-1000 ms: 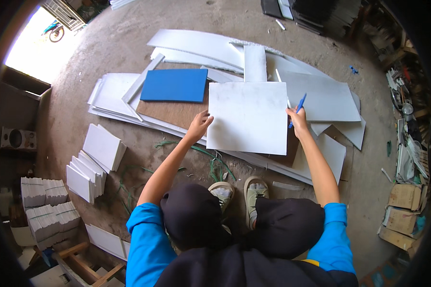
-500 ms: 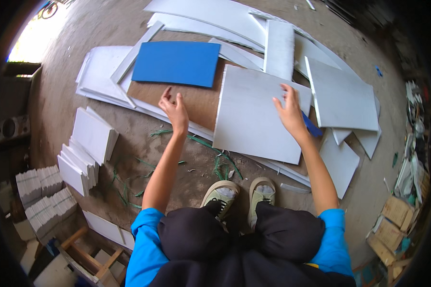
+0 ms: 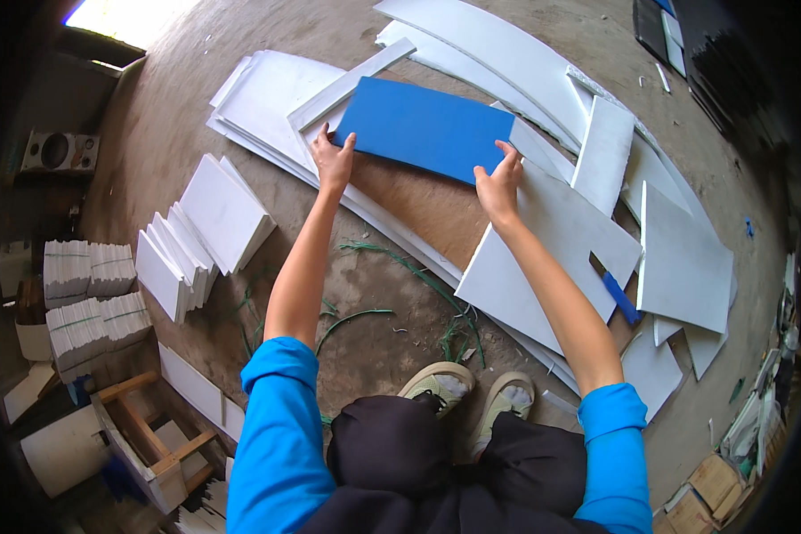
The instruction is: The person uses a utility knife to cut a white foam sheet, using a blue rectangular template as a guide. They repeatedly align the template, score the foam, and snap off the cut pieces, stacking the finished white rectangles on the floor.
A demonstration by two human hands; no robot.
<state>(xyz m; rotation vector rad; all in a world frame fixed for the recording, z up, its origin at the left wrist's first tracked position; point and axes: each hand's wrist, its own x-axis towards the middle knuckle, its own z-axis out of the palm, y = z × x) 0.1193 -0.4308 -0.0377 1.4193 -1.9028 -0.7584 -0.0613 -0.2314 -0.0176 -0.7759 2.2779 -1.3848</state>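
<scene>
A blue rectangular board [image 3: 425, 129] lies on top of a brown board [image 3: 418, 203] among the white boards. My left hand [image 3: 334, 162] grips its near left corner, thumb at the front edge and fingers at the side. At the near right corner, my right hand [image 3: 500, 184] holds it the same way. Beneath my right forearm is a large white board [image 3: 543, 240]. To the right of that forearm lies a blue-handled knife [image 3: 621, 299] with a dark blade.
Long white boards [image 3: 494, 49] spread behind, and another white board [image 3: 681, 258] lies at the right. White panels [image 3: 227, 214] stand leaning at the left, near bundled white strips [image 3: 89, 307] and a wooden frame [image 3: 156, 436]. Green straps [image 3: 458, 334] litter the floor by my shoes.
Both hands, which hovered apart from the blue board, now hold its near corners. The view has turned, shifting the pile rightward in the picture, and the knife shows more fully.
</scene>
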